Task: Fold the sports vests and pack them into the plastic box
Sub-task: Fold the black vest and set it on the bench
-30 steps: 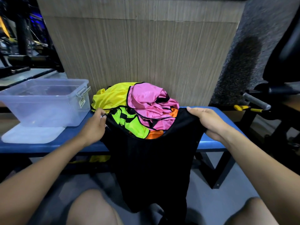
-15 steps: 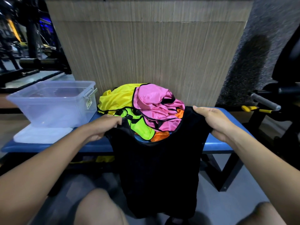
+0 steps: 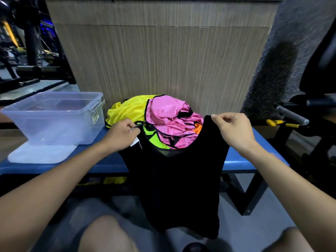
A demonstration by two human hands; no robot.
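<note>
Black sports vest [image 3: 179, 182] pinched at each shoulder strap by left hand [image 3: 121, 135] and right hand [image 3: 234, 130], hanging flat for folding, clear plastic box [image 3: 54, 117] waiting at nine o'clock.

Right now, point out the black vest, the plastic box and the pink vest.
black vest [image 3: 178, 188]: head view, on the middle of its hanging front panel.
plastic box [image 3: 54, 124]: head view, on its clear front wall.
pink vest [image 3: 169, 115]: head view, on the crumpled top of the pile.

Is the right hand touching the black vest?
Touching. In the head view the right hand pinches the shoulder strap of the black vest between its fingertips and holds it up.
</note>
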